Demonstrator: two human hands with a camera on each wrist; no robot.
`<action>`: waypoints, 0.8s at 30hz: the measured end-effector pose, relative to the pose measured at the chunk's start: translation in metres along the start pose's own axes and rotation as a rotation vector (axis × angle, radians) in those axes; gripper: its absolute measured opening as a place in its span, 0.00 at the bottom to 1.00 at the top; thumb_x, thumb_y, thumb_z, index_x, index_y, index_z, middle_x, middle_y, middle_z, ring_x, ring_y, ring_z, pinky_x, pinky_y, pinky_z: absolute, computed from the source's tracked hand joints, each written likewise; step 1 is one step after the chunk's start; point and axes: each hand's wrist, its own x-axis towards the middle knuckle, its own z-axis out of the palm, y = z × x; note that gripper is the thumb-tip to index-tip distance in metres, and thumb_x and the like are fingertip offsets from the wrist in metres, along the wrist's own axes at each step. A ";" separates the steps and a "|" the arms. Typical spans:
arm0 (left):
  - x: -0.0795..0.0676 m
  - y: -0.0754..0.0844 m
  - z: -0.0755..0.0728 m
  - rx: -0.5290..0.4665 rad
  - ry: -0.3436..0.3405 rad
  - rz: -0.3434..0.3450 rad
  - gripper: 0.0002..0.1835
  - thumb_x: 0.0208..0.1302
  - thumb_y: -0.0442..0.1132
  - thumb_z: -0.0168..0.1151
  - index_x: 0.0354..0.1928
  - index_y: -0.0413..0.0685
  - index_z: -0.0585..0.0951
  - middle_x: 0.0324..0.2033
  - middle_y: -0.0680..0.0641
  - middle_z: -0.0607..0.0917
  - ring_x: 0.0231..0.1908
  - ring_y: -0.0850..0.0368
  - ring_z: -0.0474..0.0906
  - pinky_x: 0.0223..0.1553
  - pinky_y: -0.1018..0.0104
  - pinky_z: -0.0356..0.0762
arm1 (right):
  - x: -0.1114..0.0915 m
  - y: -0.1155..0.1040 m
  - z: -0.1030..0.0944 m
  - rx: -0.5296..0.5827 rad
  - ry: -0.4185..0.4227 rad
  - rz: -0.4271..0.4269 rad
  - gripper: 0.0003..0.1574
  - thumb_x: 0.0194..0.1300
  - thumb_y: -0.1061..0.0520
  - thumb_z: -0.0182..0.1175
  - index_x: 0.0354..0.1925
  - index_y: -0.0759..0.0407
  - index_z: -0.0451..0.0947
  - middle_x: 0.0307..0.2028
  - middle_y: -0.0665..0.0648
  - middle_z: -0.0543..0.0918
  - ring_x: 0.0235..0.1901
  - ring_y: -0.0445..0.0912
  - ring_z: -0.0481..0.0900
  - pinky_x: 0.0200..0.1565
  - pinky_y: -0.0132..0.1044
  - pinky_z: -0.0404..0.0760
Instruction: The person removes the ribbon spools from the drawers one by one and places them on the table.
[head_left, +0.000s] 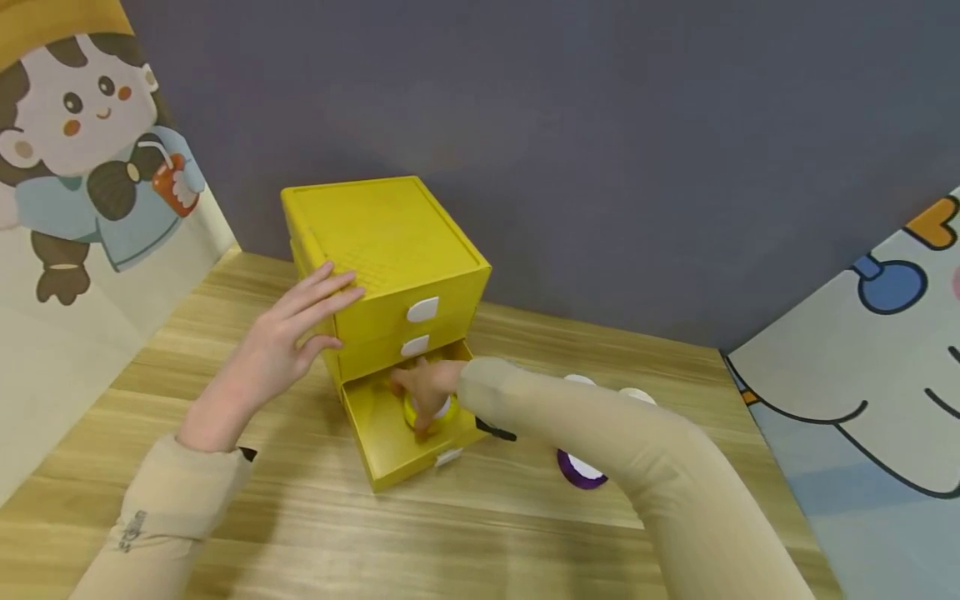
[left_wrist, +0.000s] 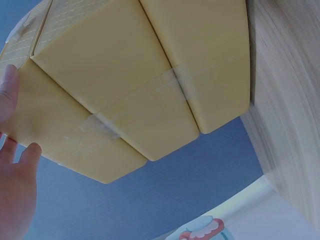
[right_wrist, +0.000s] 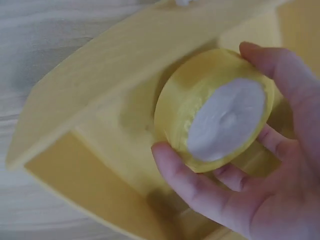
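Observation:
A yellow cabinet of small drawers [head_left: 382, 229] stands on the wooden table, its bottom drawer [head_left: 378, 450] pulled out. My right hand [head_left: 426, 387] is inside that drawer, holding a yellow ribbon roll with a white centre [right_wrist: 210, 110] between thumb and fingers. In the right wrist view the roll is tilted, close to the drawer's front wall [right_wrist: 100, 70]. With fairly straight fingers, my left hand [head_left: 281, 337] rests at the cabinet's upper left front edge. The left wrist view shows the cabinet's side [left_wrist: 115, 75] with strips of clear tape across the drawer seams.
Right of the cabinet lies a purple ribbon roll [head_left: 581, 475], partly covered by my right sleeve [head_left: 570, 417]. Two pale round tops [head_left: 637, 394] show behind that sleeve. A dark grey wall [head_left: 562, 167] rises behind the table, with cartoon-printed panels at both sides.

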 end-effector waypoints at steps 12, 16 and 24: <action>0.000 0.000 0.000 0.021 0.007 0.009 0.40 0.33 0.19 0.74 0.58 0.40 0.78 0.60 0.38 0.77 0.69 0.48 0.64 0.66 0.90 0.54 | -0.055 0.023 -0.027 0.186 -0.010 0.006 0.38 0.56 0.49 0.69 0.61 0.47 0.63 0.58 0.61 0.64 0.38 0.46 0.74 0.29 0.37 0.85; 0.001 0.000 0.003 0.022 0.008 0.009 0.41 0.33 0.18 0.74 0.58 0.41 0.78 0.60 0.39 0.77 0.70 0.50 0.63 0.67 0.90 0.54 | -0.085 0.050 -0.027 0.204 0.067 -0.040 0.36 0.55 0.50 0.70 0.58 0.50 0.65 0.56 0.60 0.67 0.45 0.47 0.72 0.37 0.35 0.81; 0.002 0.000 0.005 0.020 0.027 0.014 0.40 0.32 0.18 0.74 0.57 0.40 0.78 0.59 0.38 0.78 0.71 0.55 0.61 0.68 0.89 0.54 | -0.151 0.120 -0.007 0.234 0.166 0.002 0.34 0.53 0.49 0.70 0.55 0.53 0.67 0.55 0.60 0.70 0.55 0.53 0.69 0.50 0.44 0.78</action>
